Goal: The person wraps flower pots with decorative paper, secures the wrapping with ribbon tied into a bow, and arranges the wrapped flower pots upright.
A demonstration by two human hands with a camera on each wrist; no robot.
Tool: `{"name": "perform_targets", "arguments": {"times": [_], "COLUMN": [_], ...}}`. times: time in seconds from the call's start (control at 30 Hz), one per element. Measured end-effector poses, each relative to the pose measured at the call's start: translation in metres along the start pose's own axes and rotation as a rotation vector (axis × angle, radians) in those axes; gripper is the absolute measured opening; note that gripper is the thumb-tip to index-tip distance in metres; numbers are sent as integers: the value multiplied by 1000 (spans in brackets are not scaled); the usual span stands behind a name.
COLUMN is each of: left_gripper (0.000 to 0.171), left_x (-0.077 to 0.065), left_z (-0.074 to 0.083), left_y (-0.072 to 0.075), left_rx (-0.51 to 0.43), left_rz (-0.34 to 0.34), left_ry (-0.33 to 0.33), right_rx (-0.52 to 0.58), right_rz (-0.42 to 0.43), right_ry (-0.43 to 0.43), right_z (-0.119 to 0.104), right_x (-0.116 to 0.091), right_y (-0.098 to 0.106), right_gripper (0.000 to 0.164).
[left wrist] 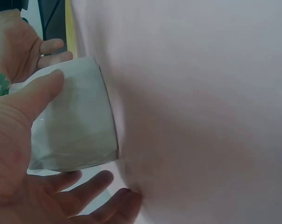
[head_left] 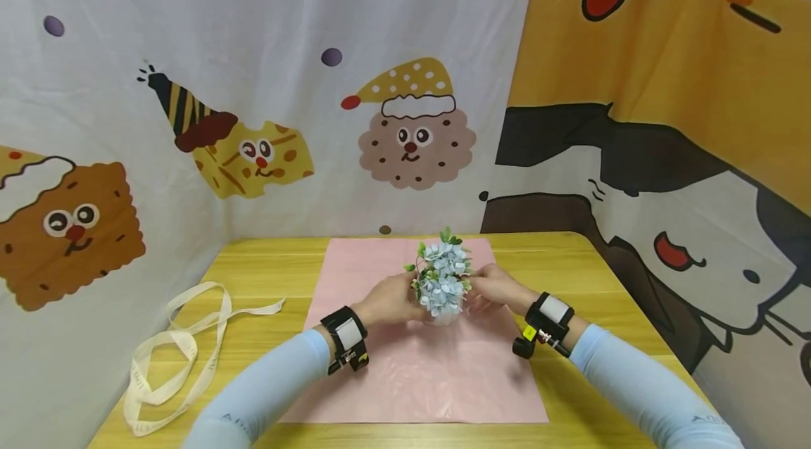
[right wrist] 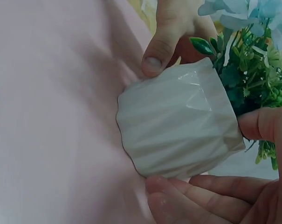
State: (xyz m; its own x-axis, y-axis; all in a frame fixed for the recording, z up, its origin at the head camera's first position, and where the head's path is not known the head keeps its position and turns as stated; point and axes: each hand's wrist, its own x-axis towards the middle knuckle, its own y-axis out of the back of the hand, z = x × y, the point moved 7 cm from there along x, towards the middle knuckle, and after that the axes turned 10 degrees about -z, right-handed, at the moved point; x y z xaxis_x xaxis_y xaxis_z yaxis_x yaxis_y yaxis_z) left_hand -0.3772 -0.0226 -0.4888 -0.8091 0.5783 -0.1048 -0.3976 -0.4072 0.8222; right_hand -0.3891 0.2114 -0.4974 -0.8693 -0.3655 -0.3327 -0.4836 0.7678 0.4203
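A potted artificial plant with pale blue flowers [head_left: 443, 276] and green leaves stands on the pink sheet [head_left: 412, 378]. Its white flower pot [right wrist: 178, 121] has a pleated, glossy wall. My left hand [head_left: 393, 298] holds the pot from the left, thumb on the wall and fingers around the far side in the left wrist view. From the right, my right hand [head_left: 499, 287] grips the same pot; its thumb [right wrist: 257, 123] lies at the rim and its fingertips touch the lower wall in the right wrist view. In the head view the blooms hide most of the pot.
A cream ribbon [head_left: 218, 326] with faint lettering lies in loose loops on the left of the yellow wood-grain table [head_left: 589, 378]. The pink sheet covers the table's middle. A cartoon-printed curtain [head_left: 285, 27] hangs behind and along the sides.
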Motion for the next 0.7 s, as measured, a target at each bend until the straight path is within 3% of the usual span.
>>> {"name": "perform_targets", "arguments": {"times": [0.37,0.57,0.7], "left_gripper": [124,108,99], "left_x": [2,7,8], "left_z": [12,13,17], "left_y": [-2,-7,-9], "left_rx": [39,37,-9], "left_rz": [-25,-19,-9], "left_ry": [57,42,9], "right_rx": [0,-49,-69], "right_rz": [84,79,76], "right_ry": [15,129,203], "right_z": [-12,-18,-21], "right_x": [-7,-11,-13], "right_y": [-1,2,3], "right_gripper": [43,38,60]}}
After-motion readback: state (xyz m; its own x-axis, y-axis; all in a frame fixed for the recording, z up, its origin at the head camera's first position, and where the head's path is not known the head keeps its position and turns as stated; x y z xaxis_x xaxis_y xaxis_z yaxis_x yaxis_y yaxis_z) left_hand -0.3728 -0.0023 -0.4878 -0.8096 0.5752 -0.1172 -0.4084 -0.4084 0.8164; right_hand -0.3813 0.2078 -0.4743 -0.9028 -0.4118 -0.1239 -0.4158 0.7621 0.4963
